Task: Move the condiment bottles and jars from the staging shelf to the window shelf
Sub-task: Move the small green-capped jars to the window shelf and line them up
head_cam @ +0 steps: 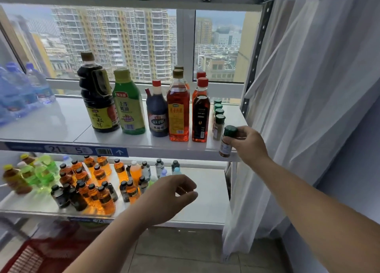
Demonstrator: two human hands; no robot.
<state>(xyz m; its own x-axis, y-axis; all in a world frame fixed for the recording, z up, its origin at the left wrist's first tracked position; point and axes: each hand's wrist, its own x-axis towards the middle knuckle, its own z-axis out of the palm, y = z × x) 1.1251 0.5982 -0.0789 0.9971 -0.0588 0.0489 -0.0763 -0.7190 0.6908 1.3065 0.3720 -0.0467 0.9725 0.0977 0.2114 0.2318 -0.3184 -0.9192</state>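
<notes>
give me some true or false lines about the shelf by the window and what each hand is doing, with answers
1. The right hand grips a green-capped spice jar at the right end of the window shelf. True.
2. The left hand holds a bottle. False: it holds nothing, and its fingers are loosely curled.
3. The dark soy sauce bottle stands leftmost in the condiment row. True.
4. The green bottle lies on its side. False: it stands upright.
5. The lower shelf is bare. False: many small bottles stand on it.
</notes>
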